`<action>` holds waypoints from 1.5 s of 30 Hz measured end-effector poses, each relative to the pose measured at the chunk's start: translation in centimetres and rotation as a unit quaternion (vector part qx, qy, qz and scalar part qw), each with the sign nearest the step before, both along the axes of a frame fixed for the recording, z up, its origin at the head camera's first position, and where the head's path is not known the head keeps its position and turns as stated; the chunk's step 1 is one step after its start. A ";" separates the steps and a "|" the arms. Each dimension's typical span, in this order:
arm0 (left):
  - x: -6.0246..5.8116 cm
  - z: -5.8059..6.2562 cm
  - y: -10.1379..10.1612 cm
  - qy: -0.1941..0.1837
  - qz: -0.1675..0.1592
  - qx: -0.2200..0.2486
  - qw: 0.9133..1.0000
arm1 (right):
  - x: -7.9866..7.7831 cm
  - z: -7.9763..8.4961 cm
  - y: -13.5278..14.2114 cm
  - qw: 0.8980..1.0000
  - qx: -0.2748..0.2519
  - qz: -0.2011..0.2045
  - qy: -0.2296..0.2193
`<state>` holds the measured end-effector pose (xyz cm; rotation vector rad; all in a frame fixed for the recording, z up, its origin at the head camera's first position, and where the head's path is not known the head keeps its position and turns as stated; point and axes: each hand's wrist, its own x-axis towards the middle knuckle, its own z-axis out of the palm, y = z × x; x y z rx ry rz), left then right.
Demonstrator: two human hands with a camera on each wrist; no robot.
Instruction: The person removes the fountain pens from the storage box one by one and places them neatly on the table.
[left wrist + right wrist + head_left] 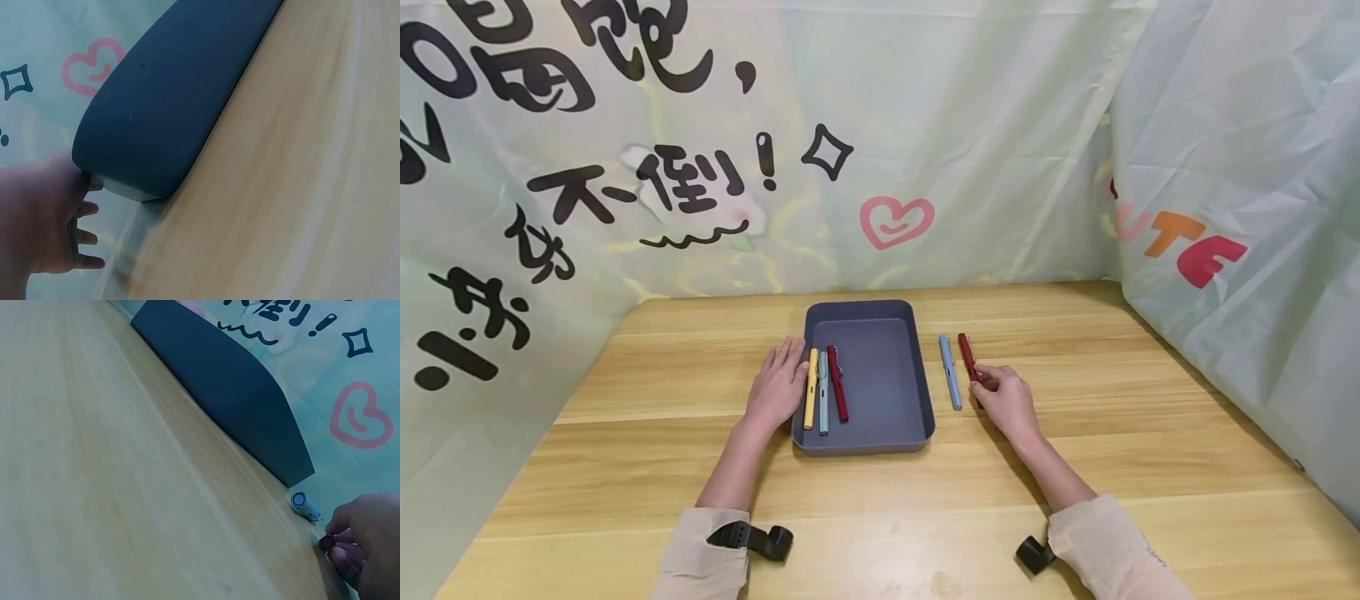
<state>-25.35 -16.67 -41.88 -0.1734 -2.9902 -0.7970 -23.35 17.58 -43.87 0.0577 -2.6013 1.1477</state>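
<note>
A dark grey tray stands on the table, with a yellow pen, a pale teal pen and a dark red pen lying along its left side. My left hand rests against the tray's left wall, fingers straight. Right of the tray lies a light blue pen. Beside it, my right hand pinches another dark red pen between thumb and fingers. From the right wrist view, that pen's round end shows between the fingertips, close to the table.
The wooden table runs back to a printed cloth hanging behind it and along both sides. Each sleeve carries a small black wrist camera, one at the left and one at the right.
</note>
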 end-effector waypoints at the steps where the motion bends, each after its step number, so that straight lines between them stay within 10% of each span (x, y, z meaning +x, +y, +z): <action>1: 0.0 0.0 0.0 -0.003 0.002 0.000 1.000 | 0.0 0.0 0.0 1.000 -0.001 0.000 0.001; 26: 0.1 -0.4 0.2 -0.028 0.011 0.009 1.000 | 0.2 0.3 0.1 1.000 -0.006 0.002 -0.006; 45: 0.1 0.0 0.3 -0.035 0.016 0.011 0.999 | 1.1 6.4 -5.7 0.992 0.038 0.120 0.031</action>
